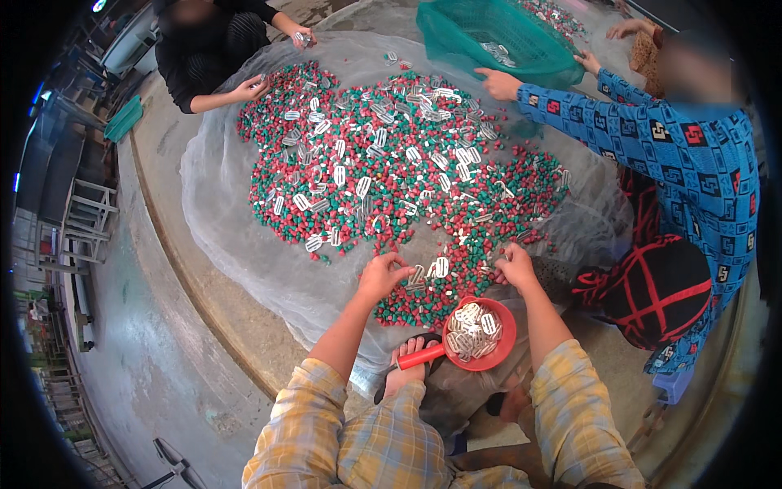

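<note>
A broad heap of small red, green and white pellets (277, 175) lies on a sheet of pale mesh netting, with silver slotted buckles (363, 187) scattered through it. At the heap's near edge, my left hand (383, 277) has thumb and fingers drawn together beside a few buckles (417, 279). Opposite it, my right hand (516, 267) is closed in a pinch over the pellets. What either pinch holds, if anything, is too small to make out. Just below my hands stands a red long-handled scoop (421, 356), its round bowl filled with buckles (474, 332).
The pale netting (220, 220) spreads over the concrete floor. A green basket (456, 49) with some buckles stands at the far right. One person in black (204, 57) works at far left; another in a blue patterned sleeve (603, 118) reaches in from the right.
</note>
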Action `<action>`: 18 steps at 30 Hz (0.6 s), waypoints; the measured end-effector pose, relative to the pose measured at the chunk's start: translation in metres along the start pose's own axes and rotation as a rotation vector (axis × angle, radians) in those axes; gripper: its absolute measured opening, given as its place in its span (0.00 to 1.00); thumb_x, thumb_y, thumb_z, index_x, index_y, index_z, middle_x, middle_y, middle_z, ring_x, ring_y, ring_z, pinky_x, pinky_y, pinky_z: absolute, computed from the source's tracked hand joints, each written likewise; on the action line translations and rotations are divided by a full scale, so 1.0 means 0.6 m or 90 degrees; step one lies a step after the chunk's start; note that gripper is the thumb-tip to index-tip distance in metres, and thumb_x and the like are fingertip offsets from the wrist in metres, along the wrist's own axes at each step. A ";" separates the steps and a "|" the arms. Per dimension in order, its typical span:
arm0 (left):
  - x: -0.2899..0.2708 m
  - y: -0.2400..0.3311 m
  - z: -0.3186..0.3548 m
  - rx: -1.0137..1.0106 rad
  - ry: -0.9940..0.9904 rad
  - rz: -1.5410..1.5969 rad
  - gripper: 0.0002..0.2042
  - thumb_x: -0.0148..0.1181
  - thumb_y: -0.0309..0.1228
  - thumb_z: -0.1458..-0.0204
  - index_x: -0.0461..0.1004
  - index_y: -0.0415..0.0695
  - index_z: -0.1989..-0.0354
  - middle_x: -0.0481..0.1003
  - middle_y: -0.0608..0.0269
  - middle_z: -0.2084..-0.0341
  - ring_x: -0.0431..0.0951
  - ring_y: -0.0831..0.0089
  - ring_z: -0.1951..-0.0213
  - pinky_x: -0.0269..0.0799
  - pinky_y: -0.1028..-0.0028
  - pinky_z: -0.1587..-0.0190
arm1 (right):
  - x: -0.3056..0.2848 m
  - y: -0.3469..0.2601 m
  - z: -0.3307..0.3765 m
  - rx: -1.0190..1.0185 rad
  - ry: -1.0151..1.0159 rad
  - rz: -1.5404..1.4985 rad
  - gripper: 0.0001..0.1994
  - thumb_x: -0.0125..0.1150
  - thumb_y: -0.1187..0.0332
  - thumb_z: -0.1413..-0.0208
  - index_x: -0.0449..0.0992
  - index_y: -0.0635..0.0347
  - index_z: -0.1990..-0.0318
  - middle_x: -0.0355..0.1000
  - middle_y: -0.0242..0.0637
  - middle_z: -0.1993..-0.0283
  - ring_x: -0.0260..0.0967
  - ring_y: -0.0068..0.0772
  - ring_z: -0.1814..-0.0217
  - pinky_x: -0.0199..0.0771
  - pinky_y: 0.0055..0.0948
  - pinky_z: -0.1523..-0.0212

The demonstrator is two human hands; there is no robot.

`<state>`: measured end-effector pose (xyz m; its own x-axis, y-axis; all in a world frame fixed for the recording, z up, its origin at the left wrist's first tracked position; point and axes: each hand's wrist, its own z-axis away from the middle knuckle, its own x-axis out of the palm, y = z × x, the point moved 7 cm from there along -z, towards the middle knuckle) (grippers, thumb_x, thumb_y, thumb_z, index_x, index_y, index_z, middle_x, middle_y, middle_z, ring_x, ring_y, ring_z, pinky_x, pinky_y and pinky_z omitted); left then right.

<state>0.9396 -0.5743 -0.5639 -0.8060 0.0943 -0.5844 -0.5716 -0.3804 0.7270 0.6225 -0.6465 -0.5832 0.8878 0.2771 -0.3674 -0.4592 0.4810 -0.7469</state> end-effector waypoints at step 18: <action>0.017 0.007 -0.022 0.049 0.009 -0.076 0.14 0.58 0.30 0.60 0.65 0.46 0.63 0.74 0.48 0.73 0.76 0.51 0.68 0.70 0.59 0.65 | 0.031 -0.041 0.040 -0.156 0.041 0.541 0.16 0.66 0.69 0.57 0.72 0.54 0.58 0.67 0.44 0.52 0.70 0.47 0.55 0.72 0.41 0.56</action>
<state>0.9311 -0.5869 -0.5714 -0.7299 0.1213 -0.6728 -0.6735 -0.2962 0.6772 0.6494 -0.6336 -0.5585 0.2523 0.4081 -0.8774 -0.9516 -0.0600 -0.3015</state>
